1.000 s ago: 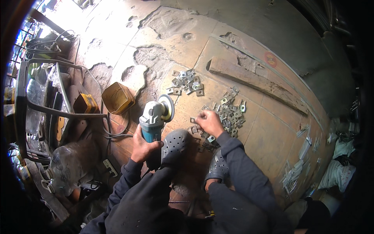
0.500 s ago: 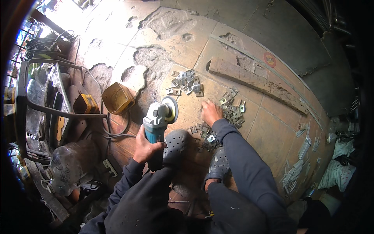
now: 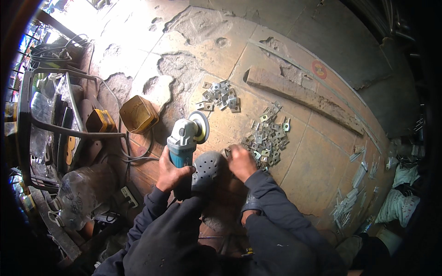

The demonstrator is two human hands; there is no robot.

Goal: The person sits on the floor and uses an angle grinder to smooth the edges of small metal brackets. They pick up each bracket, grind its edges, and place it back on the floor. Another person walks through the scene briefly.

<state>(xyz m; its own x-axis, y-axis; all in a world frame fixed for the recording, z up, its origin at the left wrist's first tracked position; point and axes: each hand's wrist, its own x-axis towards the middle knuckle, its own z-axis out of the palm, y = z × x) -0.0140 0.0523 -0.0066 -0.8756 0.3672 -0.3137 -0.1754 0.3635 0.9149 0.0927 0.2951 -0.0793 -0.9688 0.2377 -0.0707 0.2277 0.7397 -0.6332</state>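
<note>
My left hand [image 3: 173,171] is wrapped round the body of an angle grinder [image 3: 181,142], teal and grey. Its round flat disc [image 3: 201,127] faces right, above the floor. My right hand [image 3: 241,162] is low over the floor beside my left shoe, fingers drawn together on a small metal bracket [image 3: 227,152], partly hidden by the fingertips. Just beyond it spreads a pile of small metal brackets with holes [image 3: 269,140]. A second, shinier group of brackets [image 3: 222,95] lies farther off, beyond the grinder's disc.
My grey clog [image 3: 207,169] stands between the hands. A wooden beam [image 3: 304,99] lies beyond the piles. At left are an open yellow container [image 3: 138,115], a metal frame [image 3: 76,133], a cable and a plastic bottle [image 3: 87,193]. Thin metal strips [image 3: 347,204] are scattered at right.
My right hand has moved from the far side of the nearer pile back toward my left shoe, closing on a bracket. The nearer brackets lie bunched farther right. The grinder has barely shifted.
</note>
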